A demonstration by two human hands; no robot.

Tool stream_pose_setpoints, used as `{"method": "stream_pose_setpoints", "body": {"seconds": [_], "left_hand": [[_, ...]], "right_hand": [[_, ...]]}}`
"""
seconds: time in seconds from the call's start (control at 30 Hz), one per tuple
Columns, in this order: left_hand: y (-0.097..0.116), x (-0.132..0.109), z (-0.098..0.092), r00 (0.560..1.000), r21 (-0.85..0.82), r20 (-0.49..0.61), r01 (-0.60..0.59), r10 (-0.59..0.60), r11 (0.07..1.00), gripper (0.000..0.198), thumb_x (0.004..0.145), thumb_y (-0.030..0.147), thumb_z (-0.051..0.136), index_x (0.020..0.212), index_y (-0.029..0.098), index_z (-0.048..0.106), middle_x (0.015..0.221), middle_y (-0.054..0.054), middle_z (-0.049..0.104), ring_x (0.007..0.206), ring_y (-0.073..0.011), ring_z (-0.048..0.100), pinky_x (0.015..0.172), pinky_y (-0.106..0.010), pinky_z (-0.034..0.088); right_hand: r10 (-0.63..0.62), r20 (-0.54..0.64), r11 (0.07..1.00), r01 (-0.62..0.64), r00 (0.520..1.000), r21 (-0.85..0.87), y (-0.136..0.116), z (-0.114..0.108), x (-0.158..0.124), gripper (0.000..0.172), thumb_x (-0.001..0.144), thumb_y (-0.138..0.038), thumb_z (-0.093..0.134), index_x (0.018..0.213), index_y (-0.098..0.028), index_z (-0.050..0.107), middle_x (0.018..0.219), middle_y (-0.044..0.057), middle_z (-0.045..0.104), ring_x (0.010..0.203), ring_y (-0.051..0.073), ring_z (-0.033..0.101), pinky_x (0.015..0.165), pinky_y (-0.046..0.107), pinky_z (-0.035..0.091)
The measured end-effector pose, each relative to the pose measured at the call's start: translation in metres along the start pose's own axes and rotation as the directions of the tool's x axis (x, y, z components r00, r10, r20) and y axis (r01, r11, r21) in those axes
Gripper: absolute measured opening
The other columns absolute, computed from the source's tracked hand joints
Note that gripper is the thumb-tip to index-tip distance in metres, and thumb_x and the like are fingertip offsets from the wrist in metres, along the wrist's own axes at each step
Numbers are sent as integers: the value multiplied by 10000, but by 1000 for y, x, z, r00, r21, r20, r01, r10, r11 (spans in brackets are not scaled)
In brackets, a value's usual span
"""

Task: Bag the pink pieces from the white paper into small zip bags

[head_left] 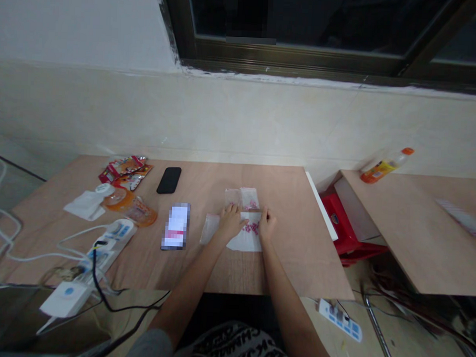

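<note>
A white sheet (243, 245), perhaps paper or tissue, lies on the wooden table with small pink-red pieces (250, 228) grouped on it. My left hand (231, 221) rests at its upper left, fingers stretched out and palm down. At the sheet's right edge, my right hand (267, 225) has its fingers curled together; whatever they may pinch is hidden. Just beyond my hands lie a small clear bag (249, 196) with pink bits in its lower part and another clear bag (232, 195), partly under my left fingertips. A third clear bag (209, 227) is left of my left hand.
Left of my arms lie a lit phone (176, 226), a black phone (169, 180), an orange drink bottle (132, 206), snack packets (126, 171) and a power strip (104, 254) with trailing cables. Beyond a gap with a red stool (340, 225), a second table (428, 234) carries another bottle (386, 165).
</note>
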State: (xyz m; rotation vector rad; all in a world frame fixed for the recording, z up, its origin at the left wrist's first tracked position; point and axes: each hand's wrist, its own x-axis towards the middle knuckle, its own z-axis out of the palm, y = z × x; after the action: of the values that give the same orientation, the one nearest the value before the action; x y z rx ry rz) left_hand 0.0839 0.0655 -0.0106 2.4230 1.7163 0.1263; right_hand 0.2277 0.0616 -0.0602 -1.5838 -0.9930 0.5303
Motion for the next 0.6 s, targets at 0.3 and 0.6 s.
{"method": "stream_pose_setpoints", "body": {"seconds": [0.3,0.6], "left_hand": [[-15,-1,-35,985,-96,-167,15,-31,995,410,941,382,464,1273,166,569,1331,-129,574,1245,-285,478,1064,-457,335],[-20,-19,-64,818,-405,-554,-105,-153,908,291,915,275,500,1146,215,666,1170,-89,675,1105,-225,597,1013,-411,452]], "right_hand": [[-13,-21,1000,13,1000,-17,-3,-2,-1,566,914,-646,317,555,-215,391,503,-38,404,522,115,368,509,250,267],[-22,13,1000,21,1000,20,-2,-2,-2,543,917,-628,329,563,-219,380,505,-49,367,512,115,365,499,249,254]]}}
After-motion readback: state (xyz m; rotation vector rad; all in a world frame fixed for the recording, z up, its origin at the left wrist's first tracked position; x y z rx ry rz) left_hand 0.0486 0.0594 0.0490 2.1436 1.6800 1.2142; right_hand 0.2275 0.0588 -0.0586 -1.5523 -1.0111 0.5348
